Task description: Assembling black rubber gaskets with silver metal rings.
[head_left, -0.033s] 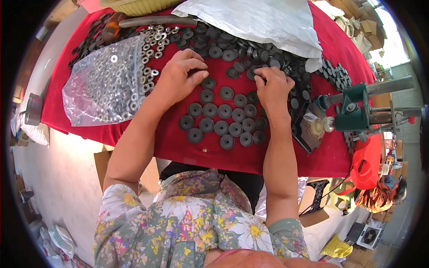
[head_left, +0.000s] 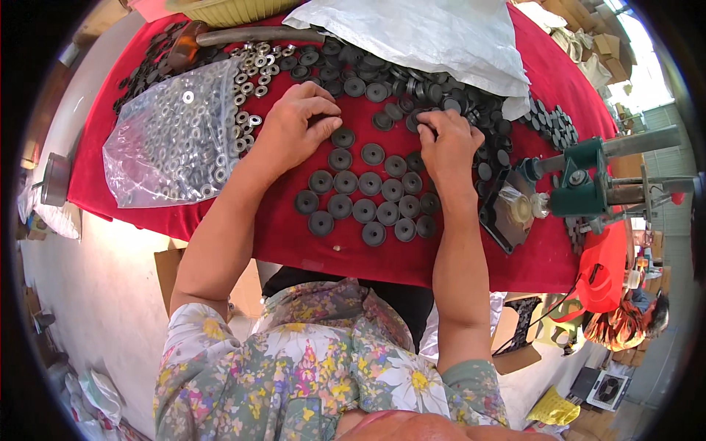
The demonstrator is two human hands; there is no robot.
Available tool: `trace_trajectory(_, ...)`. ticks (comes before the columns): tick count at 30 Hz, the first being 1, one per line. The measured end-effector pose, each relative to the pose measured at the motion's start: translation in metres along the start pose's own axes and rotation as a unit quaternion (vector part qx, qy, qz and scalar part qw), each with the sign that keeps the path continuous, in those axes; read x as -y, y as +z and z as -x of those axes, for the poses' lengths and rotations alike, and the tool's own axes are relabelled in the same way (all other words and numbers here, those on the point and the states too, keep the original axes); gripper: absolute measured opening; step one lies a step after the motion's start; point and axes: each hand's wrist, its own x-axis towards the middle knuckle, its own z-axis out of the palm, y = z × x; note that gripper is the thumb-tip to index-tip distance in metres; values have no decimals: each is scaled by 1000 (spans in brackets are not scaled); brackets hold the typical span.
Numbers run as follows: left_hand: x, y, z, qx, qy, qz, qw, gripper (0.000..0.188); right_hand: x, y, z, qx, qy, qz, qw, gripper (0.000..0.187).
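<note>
Before me, several round black grooved discs (head_left: 364, 210) with centre holes lie flat in loose rows on a red cloth (head_left: 294, 246). My left hand (head_left: 298, 125) is beside the top left disc of these rows (head_left: 343, 137). Its thumb and forefinger are apart, with nothing visible between them. My right hand (head_left: 450, 143) is curled at the upper right of the rows, its thumb and forefinger at the edge of a black disc (head_left: 412, 121). The fingers partly hide that disc. A small group of discs (head_left: 382, 120) lies between my hands.
A heap of black discs (head_left: 434, 92) spreads beneath a white sack (head_left: 419, 37). To the left, a clear bag (head_left: 173, 140) holds metal bearings, with loose bearings (head_left: 246, 117) alongside. A hammer (head_left: 250, 34) lies behind. A green metal press (head_left: 581, 184) stands at the right.
</note>
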Motion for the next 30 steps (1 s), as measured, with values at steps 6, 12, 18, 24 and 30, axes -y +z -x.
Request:
trace_trajectory(6, -4, 1, 7, 64, -10, -8, 998, 20, 31, 10, -2, 5, -106, -68, 992, 14)
trace_trajectory(12, -9, 8, 8, 81, -7, -68, 994, 21, 15, 9, -5, 30, -71, 41, 996, 17)
trace_trajectory(18, -8, 7, 10, 60, -37, -85, 994, 21, 40, 25, -30, -5, -100, 5, 995, 11)
trace_trajectory(24, -4, 34, -9, -80, 14, -147, 986, 42, 35, 28, -47, 30, -169, 185, 968, 8)
trace_trajectory(30, 8, 54, -11, -78, -16, -219, 972, 64, 22, 47, -46, 60, -138, 163, 975, 19)
